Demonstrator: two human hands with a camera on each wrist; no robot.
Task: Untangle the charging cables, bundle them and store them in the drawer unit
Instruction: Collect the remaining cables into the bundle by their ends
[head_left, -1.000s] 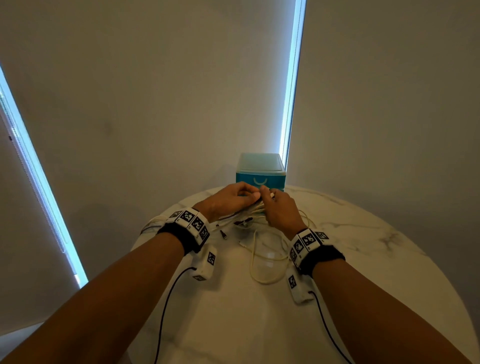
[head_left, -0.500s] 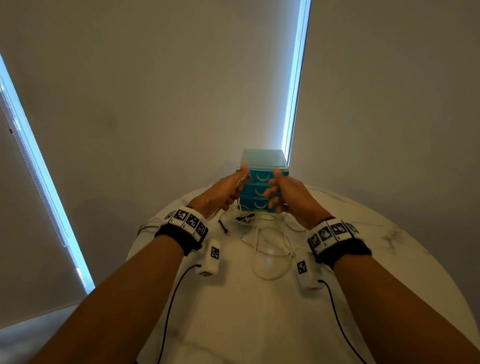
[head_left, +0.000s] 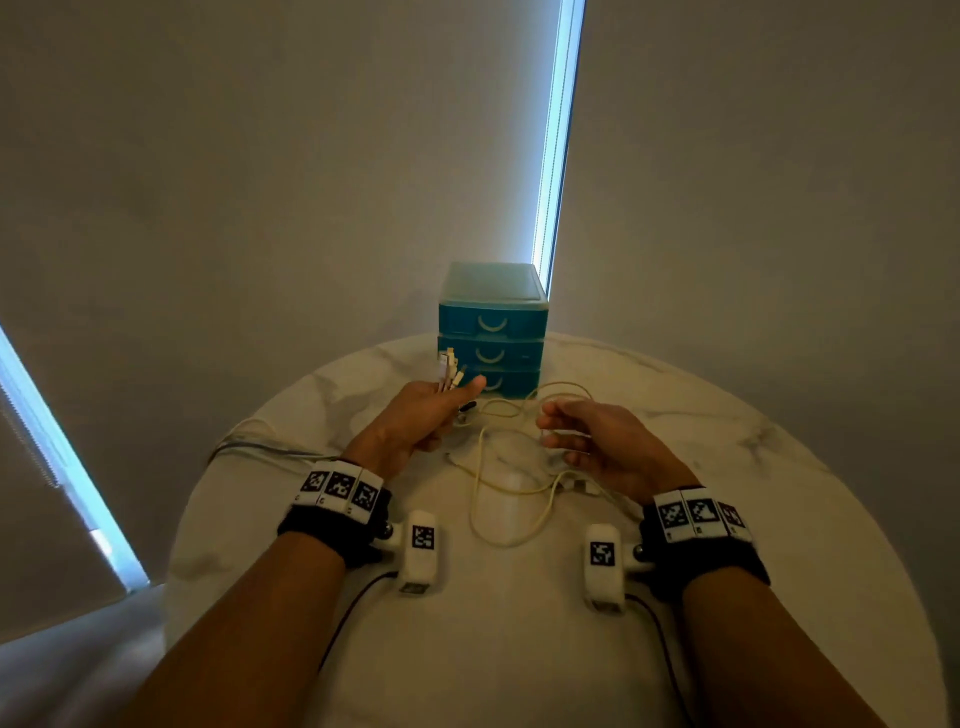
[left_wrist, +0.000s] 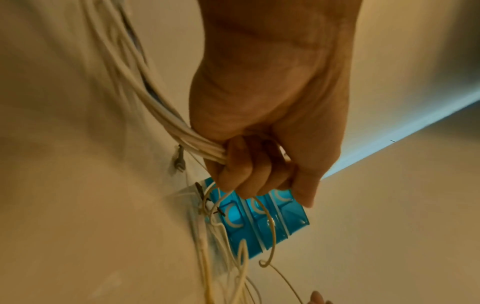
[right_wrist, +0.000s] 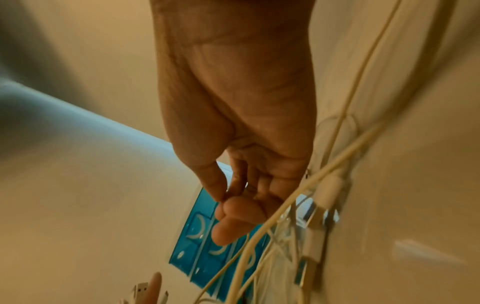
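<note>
My left hand (head_left: 431, 410) grips a bundle of white charging cables (left_wrist: 166, 115), and their plugs (head_left: 450, 370) stick up above the fist. The bundle trails off to the left across the table. To its right, my right hand (head_left: 582, 441) hovers with curled fingers, its thumb and forefinger (right_wrist: 223, 197) pinched together on what looks like a thin cream cable (head_left: 563, 388). More cream cable loops (head_left: 498, 499) lie tangled on the table between the hands. The teal drawer unit (head_left: 491, 332) stands just behind, with all three drawers closed.
The round white marble table (head_left: 727, 519) carries everything, and its edge curves close on both sides. Grey cable lengths (head_left: 249, 447) hang over its left rim. A white adapter plug (right_wrist: 330, 191) lies among the loops near my right hand. Walls and bright window slits stand behind.
Both hands have come down and back from in front of the drawer unit and moved apart. The left still holds the bundle; cable loops now stretch out between them.
</note>
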